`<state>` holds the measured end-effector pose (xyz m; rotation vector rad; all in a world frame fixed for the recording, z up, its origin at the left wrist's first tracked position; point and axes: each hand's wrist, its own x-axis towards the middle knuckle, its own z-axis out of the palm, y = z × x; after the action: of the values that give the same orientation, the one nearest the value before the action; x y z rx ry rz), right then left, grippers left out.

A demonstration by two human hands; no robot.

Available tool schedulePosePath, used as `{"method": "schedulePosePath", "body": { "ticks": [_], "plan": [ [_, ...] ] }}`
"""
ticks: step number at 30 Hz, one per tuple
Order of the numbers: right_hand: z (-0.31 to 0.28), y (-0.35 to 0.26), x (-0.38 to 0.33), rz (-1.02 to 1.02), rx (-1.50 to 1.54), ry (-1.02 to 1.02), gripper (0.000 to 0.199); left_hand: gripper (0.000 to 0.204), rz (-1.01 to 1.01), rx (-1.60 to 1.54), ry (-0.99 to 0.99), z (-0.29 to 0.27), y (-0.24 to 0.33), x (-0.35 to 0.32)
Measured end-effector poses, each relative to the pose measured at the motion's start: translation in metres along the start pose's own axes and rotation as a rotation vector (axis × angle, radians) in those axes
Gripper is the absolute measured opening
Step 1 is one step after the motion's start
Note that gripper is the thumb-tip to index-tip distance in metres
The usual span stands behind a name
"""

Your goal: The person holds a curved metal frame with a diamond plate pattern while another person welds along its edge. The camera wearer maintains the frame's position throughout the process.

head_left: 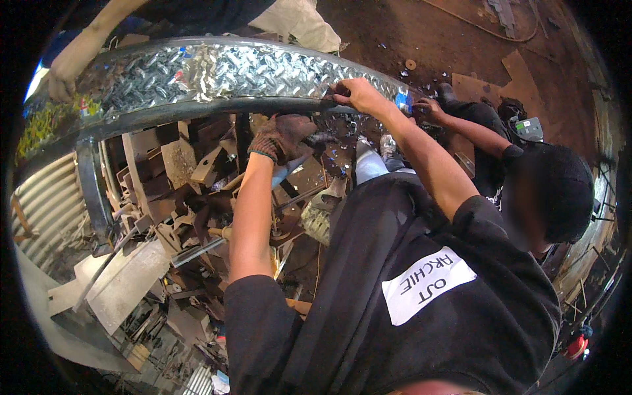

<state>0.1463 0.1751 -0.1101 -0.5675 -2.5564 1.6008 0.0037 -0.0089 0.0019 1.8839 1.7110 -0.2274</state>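
Note:
A long curved bar faced with silver diamond-tread plate (250,71) stretches across the top of the head view, a dark frame along its near edge. My left hand (283,135), in a brown work glove with a ribbed cuff, is closed just below that edge. Something dark sticks out to its right and a bluish part shows underneath; I cannot make out what the glove grips. My bare right hand (359,95) rests at the bar's near edge toward its right end, with thumb and fingers pinched together. Anything between those fingers is too small to name.
A co-worker's hand (62,79) touches the bar's left end. Another person in a black cap (559,194) crouches at right, a hand (431,110) near the bar's right end. Scrap metal offcuts (178,164) lie heaped below, beside a corrugated sheet (49,197).

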Motion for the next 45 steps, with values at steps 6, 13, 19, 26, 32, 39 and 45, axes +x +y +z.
{"method": "schedulePosePath", "body": {
  "ticks": [6, 13, 19, 26, 32, 39, 45],
  "plan": [
    [0.005, 0.004, 0.001, 0.036, 0.026, 0.02, 0.031, 0.041, -0.056, 0.047, -0.101, -0.004, 0.004, 0.002],
    [0.001, 0.004, 0.003, 0.042, 0.031, -0.003, 0.031, 0.038, -0.011, 0.007, -0.048, -0.002, 0.0, 0.0],
    [-0.005, -0.002, 0.002, 0.089, 0.078, -0.052, 0.029, 0.037, 0.039, 0.029, -0.017, 0.001, -0.005, 0.002],
    [-0.002, -0.001, -0.001, -0.002, 0.056, 0.034, 0.027, 0.037, 0.026, 0.006, 0.055, 0.004, -0.003, -0.001],
    [-0.003, 0.002, -0.001, 0.013, 0.047, 0.005, 0.028, 0.037, 0.015, 0.009, -0.008, 0.003, -0.004, 0.002],
    [0.009, 0.009, -0.001, -0.014, 0.075, 0.088, 0.029, 0.04, 0.045, 0.014, 0.049, 0.005, -0.003, 0.001],
    [0.016, 0.016, -0.004, 0.142, 0.197, 0.149, 0.032, 0.042, 0.021, -0.05, -0.035, 0.003, -0.005, 0.004]
  ]
}}
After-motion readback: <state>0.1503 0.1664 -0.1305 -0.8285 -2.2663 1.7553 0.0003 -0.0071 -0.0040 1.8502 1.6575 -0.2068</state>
